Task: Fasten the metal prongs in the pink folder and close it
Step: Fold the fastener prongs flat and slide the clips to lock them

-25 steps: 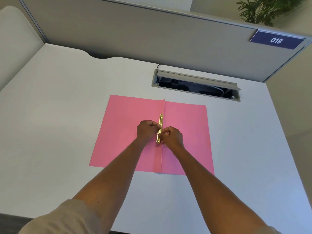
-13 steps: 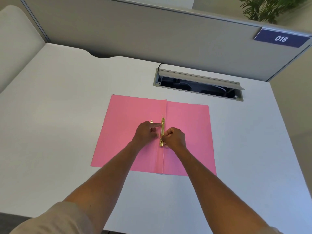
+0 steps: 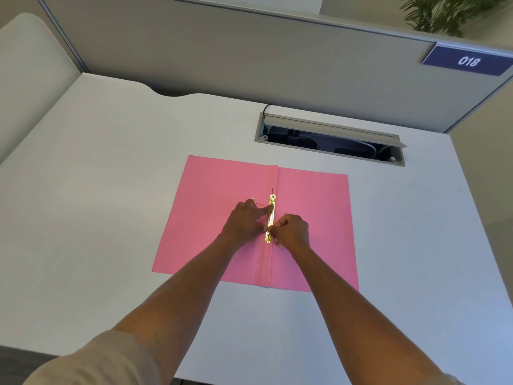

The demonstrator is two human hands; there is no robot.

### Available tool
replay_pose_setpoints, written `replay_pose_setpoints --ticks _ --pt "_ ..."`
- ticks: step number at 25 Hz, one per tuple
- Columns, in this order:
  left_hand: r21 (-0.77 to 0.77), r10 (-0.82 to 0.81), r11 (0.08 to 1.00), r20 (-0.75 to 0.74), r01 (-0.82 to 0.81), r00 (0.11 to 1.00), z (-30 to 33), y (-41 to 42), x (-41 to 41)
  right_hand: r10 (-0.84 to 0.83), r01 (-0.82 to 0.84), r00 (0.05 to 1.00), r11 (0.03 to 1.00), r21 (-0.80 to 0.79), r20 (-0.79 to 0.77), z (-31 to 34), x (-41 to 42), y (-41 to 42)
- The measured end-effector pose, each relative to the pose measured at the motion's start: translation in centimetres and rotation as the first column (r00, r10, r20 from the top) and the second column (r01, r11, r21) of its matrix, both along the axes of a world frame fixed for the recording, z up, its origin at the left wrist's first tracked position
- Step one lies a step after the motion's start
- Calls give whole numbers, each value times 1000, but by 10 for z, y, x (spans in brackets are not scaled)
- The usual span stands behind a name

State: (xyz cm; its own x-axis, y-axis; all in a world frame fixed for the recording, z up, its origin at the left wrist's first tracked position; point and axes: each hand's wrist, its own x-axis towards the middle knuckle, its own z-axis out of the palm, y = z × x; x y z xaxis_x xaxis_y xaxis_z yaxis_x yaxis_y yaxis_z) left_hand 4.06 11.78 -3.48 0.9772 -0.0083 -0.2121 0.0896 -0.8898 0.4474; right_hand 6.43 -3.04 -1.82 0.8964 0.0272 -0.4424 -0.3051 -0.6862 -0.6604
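Observation:
The pink folder (image 3: 211,218) lies open and flat on the white desk (image 3: 97,218). A gold metal fastener bar (image 3: 271,218) runs along its centre crease, with a thin prong standing up at its far end. My left hand (image 3: 245,222) rests on the left leaf, index finger stretched out and pressing on the bar. My right hand (image 3: 291,230) is curled, its fingertips pinching the bar's near part. A small gold piece (image 3: 252,200) shows just beyond my left hand's knuckles.
An open cable tray (image 3: 330,140) with a raised lid is sunk into the desk behind the folder. A grey partition (image 3: 222,51) with a blue "018" sign (image 3: 467,61) closes the back. A plant (image 3: 444,12) stands beyond it.
My left hand has uncurled from a fist at the bar, and its index finger now points onto the fastener. A prong now stands up at the far end. My right hand stays at the bar's near part.

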Motion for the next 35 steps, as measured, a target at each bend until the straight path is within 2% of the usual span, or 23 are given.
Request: replay_pose_setpoints --ticks 4,6,9,12,17,26,35 --pt "-11 -7 1000 -75 6 997 14 0 8 18 -14 989 1000 27 -148 13 12 -2" --pt "-32 -5 999 -98 2 995 18 0 10 7 -3 988 1000 24 -157 17 21 -2" --pt "-100 47 993 -109 -58 993 18 0 13 -49 49 998 999 18 33 13 33 -1" --pt "-121 101 986 -104 -113 990 20 -3 14 -7 -4 989 997 73 145 12 39 5" --pt "-76 123 989 -75 -128 990 22 -9 12 122 -120 969 993 -21 217 14 51 13" --pt "6 62 998 -23 -61 998 20 -9 6 224 -200 928 974 -111 298 6 71 12" --pt "30 37 999 -37 -36 999 21 -9 6 457 -375 795 887 -269 399 3 77 13"
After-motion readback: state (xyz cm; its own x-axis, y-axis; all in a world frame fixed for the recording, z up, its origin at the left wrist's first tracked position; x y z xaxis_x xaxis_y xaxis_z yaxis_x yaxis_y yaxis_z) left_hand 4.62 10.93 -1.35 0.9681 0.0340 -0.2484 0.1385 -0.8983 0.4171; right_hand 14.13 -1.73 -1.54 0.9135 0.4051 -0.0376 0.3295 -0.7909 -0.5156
